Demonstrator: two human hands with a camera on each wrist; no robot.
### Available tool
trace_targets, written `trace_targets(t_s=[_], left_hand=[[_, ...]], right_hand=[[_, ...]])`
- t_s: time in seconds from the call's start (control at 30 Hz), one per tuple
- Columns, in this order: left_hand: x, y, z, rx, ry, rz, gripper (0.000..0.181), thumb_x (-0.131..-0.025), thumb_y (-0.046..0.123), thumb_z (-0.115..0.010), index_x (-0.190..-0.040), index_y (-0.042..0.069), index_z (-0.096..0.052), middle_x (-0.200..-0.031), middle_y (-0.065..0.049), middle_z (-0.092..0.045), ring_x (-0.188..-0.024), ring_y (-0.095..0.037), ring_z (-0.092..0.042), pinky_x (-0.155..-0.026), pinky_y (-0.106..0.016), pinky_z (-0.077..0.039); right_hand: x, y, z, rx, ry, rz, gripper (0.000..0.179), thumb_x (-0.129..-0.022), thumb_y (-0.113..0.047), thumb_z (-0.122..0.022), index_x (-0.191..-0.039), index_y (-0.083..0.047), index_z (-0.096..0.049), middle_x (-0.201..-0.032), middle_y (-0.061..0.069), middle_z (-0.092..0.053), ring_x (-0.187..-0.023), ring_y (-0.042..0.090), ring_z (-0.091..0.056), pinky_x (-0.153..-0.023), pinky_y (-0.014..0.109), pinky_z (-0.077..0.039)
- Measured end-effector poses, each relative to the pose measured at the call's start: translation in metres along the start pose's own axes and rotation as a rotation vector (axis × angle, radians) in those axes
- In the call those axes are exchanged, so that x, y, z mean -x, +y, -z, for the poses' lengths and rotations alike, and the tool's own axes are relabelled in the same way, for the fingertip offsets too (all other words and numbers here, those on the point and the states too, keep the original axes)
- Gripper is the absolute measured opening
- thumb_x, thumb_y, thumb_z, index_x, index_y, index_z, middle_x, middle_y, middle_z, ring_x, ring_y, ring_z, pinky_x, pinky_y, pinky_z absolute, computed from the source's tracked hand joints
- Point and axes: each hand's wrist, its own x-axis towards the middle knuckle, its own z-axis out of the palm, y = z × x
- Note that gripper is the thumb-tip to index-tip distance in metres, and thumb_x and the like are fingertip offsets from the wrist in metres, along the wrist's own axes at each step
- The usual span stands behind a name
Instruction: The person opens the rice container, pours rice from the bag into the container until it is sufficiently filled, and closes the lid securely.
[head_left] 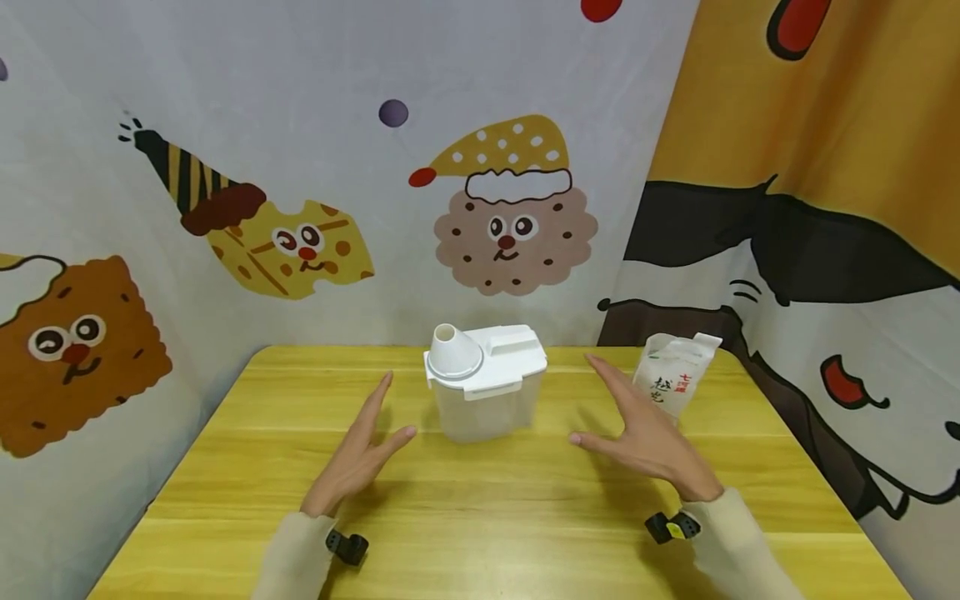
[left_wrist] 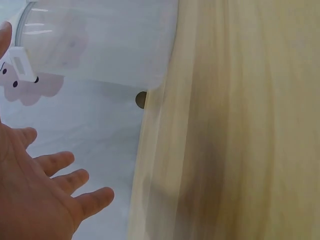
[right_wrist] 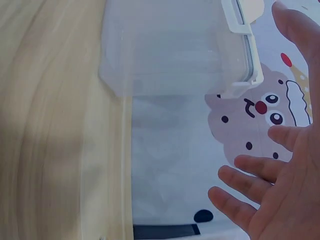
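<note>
A translucent storage container [head_left: 486, 410] with a white lid [head_left: 495, 358] stands upright toward the back of the table. On the lid's left side sits a white cone-shaped spout [head_left: 454, 353]; a raised handle runs along its right. My left hand [head_left: 358, 461] hovers to the left of the container, fingers extended and thumb spread, holding nothing. On the other side, my right hand [head_left: 645, 433] is held in the air, fingers straight and apart from the container. Both wrist views show the container's clear wall [left_wrist: 110, 45] beyond the spread fingers.
Behind the right hand stands a white bag [head_left: 672, 371] with dark and red characters, partly hidden by that hand. The wooden table [head_left: 480, 517] reaches back to a cartoon-printed curtain [head_left: 315, 167]. Each wrist carries a small black camera [head_left: 347, 547].
</note>
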Motion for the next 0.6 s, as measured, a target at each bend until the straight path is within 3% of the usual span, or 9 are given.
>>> trace_targets(t_s=[0.23,0.6], left_hand=[[-0.011,0.002,-0.006,0.12,-0.01,-0.025,0.082,-0.103,0.036,-0.062,-0.164,0.038,-0.007,-0.173,-0.008,-0.014,-0.158,-0.039,-0.016,-0.123,-0.069,-0.024],[-0.028,0.004,-0.016,0.266,-0.044,0.031,0.078,-0.103,0.035,-0.062,-0.165,0.033,-0.014,-0.17,-0.013,-0.024,-0.156,-0.039,-0.025,-0.126,-0.063,-0.024]], right_hand=[[-0.016,-0.005,-0.01,-0.111,0.002,0.009,0.108,-0.082,-0.057,-0.081,-0.164,-0.037,-0.014,-0.17,0.007,-0.026,-0.15,0.039,-0.036,-0.114,0.069,-0.04],[-0.04,-0.017,-0.025,-0.214,0.025,0.064,0.1,-0.086,-0.051,-0.08,-0.164,-0.032,-0.02,-0.169,0.002,-0.029,-0.148,0.034,-0.042,-0.118,0.057,-0.042]])
